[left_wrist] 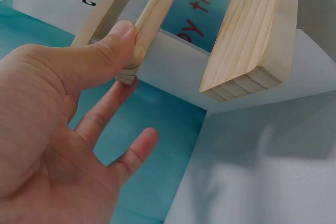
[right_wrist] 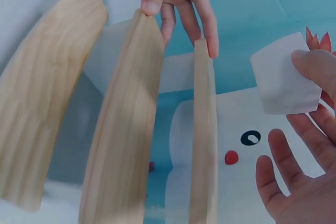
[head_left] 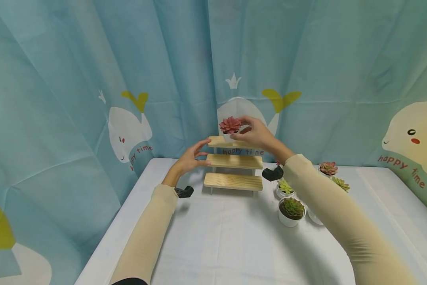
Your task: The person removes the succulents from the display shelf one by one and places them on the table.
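My right hand (head_left: pixel 255 132) holds a potted pink succulent (head_left: pixel 229 125) by its white pot (right_wrist: pixel 283 77), with the thumb against the pot's side. In the right wrist view a gap shows between the pot and the top plank (right_wrist: pixel 205 129), so it hangs above the stand. The three-step wooden display stand (head_left: pixel 235 161) stands at the table's far side, with pale plank steps on white supports. At its left end, my left hand (head_left: pixel 189 159) grips it, with the thumb (left_wrist: pixel 118 40) on the middle plank and fingers at the plank ends.
Right of the stand, several potted succulents stand together, among them a dark green one (head_left: pixel 292 209), a light green one (head_left: pixel 285 187) and a reddish one (head_left: pixel 328 169). My right forearm partly covers them. A blue curtain (head_left: pixel 181 59) with whale prints hangs behind the white-covered table (head_left: pixel 199 245).
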{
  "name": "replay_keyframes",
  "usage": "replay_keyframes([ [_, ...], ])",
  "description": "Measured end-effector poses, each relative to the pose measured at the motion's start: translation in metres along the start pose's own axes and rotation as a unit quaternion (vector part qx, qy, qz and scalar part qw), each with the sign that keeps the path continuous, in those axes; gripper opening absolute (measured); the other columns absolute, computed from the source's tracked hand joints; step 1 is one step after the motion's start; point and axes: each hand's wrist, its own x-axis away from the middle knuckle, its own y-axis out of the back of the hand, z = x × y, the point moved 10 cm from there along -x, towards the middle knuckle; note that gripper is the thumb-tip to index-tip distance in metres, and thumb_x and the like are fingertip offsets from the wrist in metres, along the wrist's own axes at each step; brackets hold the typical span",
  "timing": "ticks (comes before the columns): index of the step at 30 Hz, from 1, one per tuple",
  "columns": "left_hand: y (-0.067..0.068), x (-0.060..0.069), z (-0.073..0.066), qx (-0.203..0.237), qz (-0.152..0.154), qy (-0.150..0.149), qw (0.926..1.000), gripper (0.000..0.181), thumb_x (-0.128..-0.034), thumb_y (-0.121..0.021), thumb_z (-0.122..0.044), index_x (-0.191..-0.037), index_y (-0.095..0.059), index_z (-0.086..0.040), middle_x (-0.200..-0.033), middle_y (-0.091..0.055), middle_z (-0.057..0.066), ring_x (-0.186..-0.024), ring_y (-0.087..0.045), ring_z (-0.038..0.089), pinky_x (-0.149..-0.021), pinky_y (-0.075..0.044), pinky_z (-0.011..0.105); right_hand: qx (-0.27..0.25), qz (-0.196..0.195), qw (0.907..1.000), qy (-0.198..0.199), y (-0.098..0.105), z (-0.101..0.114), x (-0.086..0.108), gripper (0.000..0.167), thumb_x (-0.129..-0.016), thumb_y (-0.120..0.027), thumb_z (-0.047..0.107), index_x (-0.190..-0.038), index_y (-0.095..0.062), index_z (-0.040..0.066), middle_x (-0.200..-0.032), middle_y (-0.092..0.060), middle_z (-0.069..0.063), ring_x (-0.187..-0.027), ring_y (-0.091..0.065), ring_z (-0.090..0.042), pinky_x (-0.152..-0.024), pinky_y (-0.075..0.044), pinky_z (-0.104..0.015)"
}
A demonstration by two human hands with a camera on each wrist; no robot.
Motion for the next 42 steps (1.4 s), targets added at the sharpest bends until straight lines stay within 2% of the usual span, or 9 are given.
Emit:
replay_keyframes([
  [4,0.0,0.0,-0.001,-0.002,-0.002,-0.002,1.0,0.087,-0.0914,-0.074,0.006,-0.163,-0.032,-0.019,-0.171,-0.02,-0.001,-0.144,-0.04,0.042,-0.105,-0.052,0.049,0.013,0.007,0.9999,-0.002,0.007,-0.002,0.013,0.052,-0.09,-0.082,0.026,-0.135,-0.061,0.012,-0.129,-0.063,-0.008,-0.11,-0.066,-0.027,-0.09,-0.057,-0.046],
  [11,0.0,0.003,-0.003,-0.014,0.002,-0.007,0.9999,0.088,-0.0917,-0.075,0.003,-0.164,-0.03,-0.019,-0.171,-0.019,0.0,-0.144,-0.04,0.043,-0.105,-0.052,0.049,0.04,0.022,0.9989,-0.009,0.022,-0.01,0.041,0.06,-0.091,-0.081,0.032,-0.142,-0.056,0.012,-0.133,-0.06,-0.01,-0.115,-0.063,-0.03,-0.079,-0.06,-0.048],
  [14,0.0,0.005,-0.004,-0.015,0.003,-0.01,0.9998,0.087,-0.0918,-0.075,0.002,-0.164,-0.03,-0.019,-0.171,-0.019,0.001,-0.143,-0.04,0.043,-0.104,-0.052,0.049,0.044,0.026,0.9986,-0.01,0.029,-0.014,0.053,0.062,-0.092,-0.08,0.032,-0.144,-0.054,0.01,-0.134,-0.059,-0.012,-0.116,-0.063,-0.031,-0.082,-0.059,-0.045],
  [21,0.001,0.007,-0.004,-0.013,0.005,-0.018,0.9997,0.087,-0.0923,-0.075,0.001,-0.164,-0.03,-0.018,-0.171,-0.02,0.002,-0.143,-0.041,0.041,-0.102,-0.054,0.05,0.035,0.025,0.999,-0.016,0.046,-0.022,0.083,0.059,-0.093,-0.08,0.026,-0.143,-0.054,0.009,-0.136,-0.059,-0.013,-0.117,-0.062,-0.032,-0.09,-0.058,-0.048],
  [25,0.001,0.006,-0.003,-0.012,0.005,-0.017,0.9998,0.087,-0.0923,-0.076,0.0,-0.164,-0.031,-0.02,-0.17,-0.02,0.0,-0.143,-0.043,0.039,-0.102,-0.054,0.049,0.041,0.016,0.9989,-0.017,0.057,-0.029,0.099,0.057,-0.093,-0.08,0.025,-0.142,-0.056,0.008,-0.133,-0.061,-0.013,-0.114,-0.063,-0.031,-0.089,-0.059,-0.043],
  [31,0.0,0.005,-0.001,-0.005,0.008,-0.015,0.9998,0.087,-0.0925,-0.076,0.0,-0.164,-0.03,-0.02,-0.171,-0.019,0.001,-0.144,-0.039,0.042,-0.102,-0.054,0.049,0.051,0.003,0.9982,-0.031,0.076,-0.04,0.126,0.058,-0.093,-0.08,0.024,-0.142,-0.055,0.01,-0.132,-0.061,-0.011,-0.114,-0.063,-0.03,-0.081,-0.059,-0.029],
  [36,0.0,0.005,-0.001,-0.012,0.008,-0.015,0.9998,0.087,-0.0925,-0.076,-0.001,-0.164,-0.029,-0.02,-0.171,-0.019,0.0,-0.144,-0.041,0.041,-0.103,-0.053,0.05,0.066,-0.011,0.9965,-0.051,0.095,-0.05,0.152,0.059,-0.092,-0.081,0.025,-0.143,-0.055,0.012,-0.133,-0.061,-0.009,-0.118,-0.061,-0.029,-0.078,-0.058,-0.027],
  [42,0.001,0.005,-0.001,-0.022,0.008,-0.016,0.9996,0.087,-0.0928,-0.076,-0.002,-0.164,-0.029,-0.02,-0.171,-0.019,0.001,-0.143,-0.042,0.04,-0.104,-0.052,0.051,0.08,-0.014,0.9934,-0.081,0.115,-0.067,0.182,0.063,-0.094,-0.079,0.026,-0.146,-0.05,0.008,-0.138,-0.057,-0.017,-0.122,-0.059,-0.041,-0.078,-0.056,-0.021],
])
